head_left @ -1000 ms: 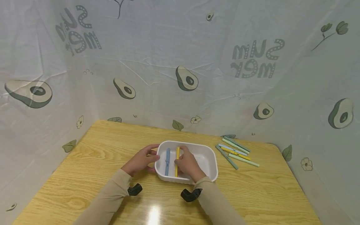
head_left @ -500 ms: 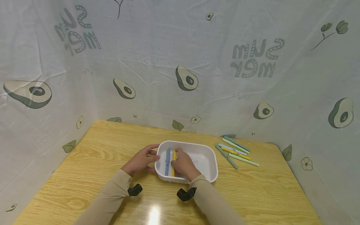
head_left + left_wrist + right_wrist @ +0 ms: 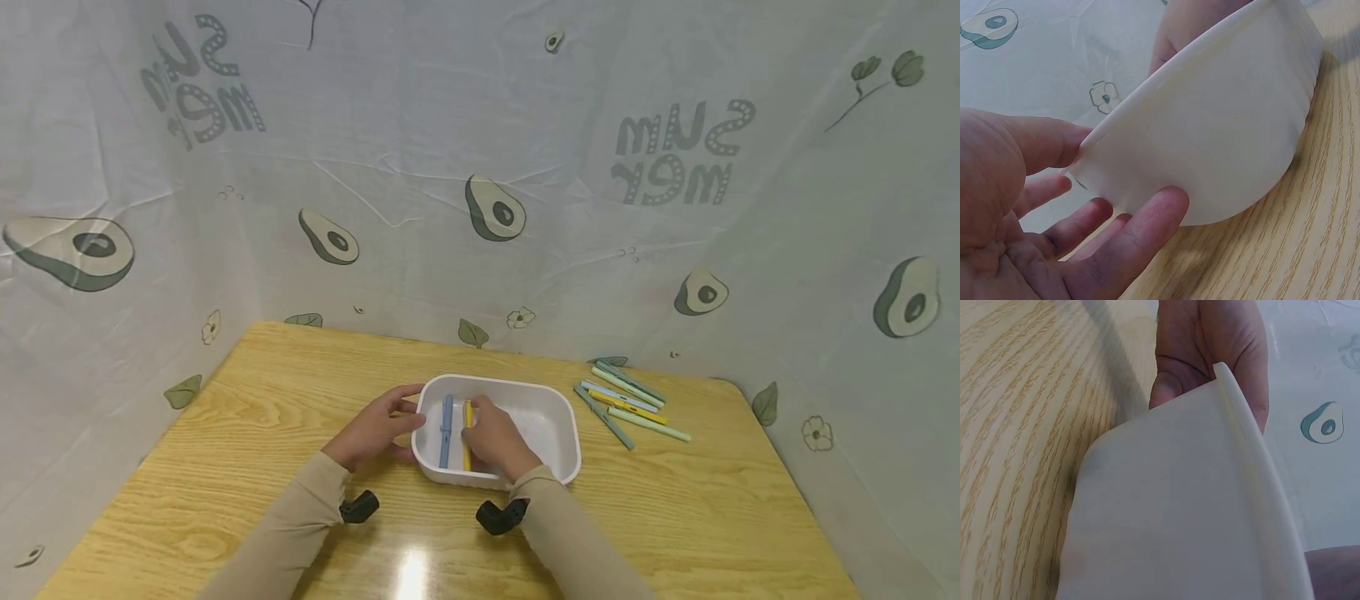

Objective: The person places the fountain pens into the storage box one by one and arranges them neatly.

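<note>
A white tray (image 3: 555, 400) sits in the middle of the table, with a blue pen (image 3: 446, 433) lying lengthwise near its left end. My right hand (image 3: 497, 437) reaches into the tray and pinches a yellow pen (image 3: 467, 462) just right of the blue one, roughly parallel and with a narrow gap. At the tray's left end, my left hand (image 3: 382, 429) rests its spread fingers against the outside wall and rim. In the left wrist view, those fingertips (image 3: 1169, 203) touch the wall. The right wrist view hides the yellow pen behind the tray wall (image 3: 1166, 506).
To the right of the tray lies a loose pile of pens: dark green pens (image 3: 607, 419), light green pens (image 3: 652, 425), a pale blue pen (image 3: 600, 387) and another yellow pen (image 3: 637, 407). A printed cloth (image 3: 420, 275) hangs behind the wooden table (image 3: 315, 367).
The yellow pen, pinched in my right hand, has shifted left towards the blue pen, then slightly back right. My left hand stays at the tray's left end.
</note>
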Tool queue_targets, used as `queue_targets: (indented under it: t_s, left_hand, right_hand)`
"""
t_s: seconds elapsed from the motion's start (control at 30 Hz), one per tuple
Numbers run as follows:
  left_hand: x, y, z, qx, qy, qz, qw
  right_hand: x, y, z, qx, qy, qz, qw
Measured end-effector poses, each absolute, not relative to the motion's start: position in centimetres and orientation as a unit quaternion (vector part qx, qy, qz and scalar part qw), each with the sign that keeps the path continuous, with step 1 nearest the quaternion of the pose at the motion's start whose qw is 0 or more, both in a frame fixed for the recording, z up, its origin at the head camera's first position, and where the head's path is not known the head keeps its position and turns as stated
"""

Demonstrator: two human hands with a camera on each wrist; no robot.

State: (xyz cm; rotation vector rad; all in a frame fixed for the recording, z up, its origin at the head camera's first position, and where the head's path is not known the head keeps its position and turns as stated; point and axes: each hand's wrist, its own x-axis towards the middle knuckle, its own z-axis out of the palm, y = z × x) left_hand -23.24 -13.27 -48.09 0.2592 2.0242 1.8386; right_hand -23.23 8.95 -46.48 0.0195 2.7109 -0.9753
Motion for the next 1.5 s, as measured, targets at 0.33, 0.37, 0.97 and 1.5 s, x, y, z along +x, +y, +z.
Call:
queue_targets:
  t_s: [0.33, 0.37, 0.97, 1.5]
  left_hand:
    - [-23.3, -13.1, -48.4, 0.086, 0.72, 0.659, 0.199]
    - [-23.3, -13.1, -48.4, 0.086, 0.719, 0.66, 0.199]
    - [-23.4, -12.9, -48.6, 0.087, 0.723, 0.655, 0.2]
    - [-23.4, -13.2, -48.3, 0.076, 0.732, 0.647, 0.197]
  right_hand:
    - [-23.3, 8.6, -46.5, 0.004, 0.916, -0.371, 0.153]
    - [-23.3, 8.5, -46.6, 0.0, 0.915, -0.373, 0.152]
    - [-22.9, 9.1, -45.9, -0.022, 0.898, -0.405, 0.172]
    - [-20.2, 20.7, -43.8, -0.139, 0.889, -0.414, -0.135]
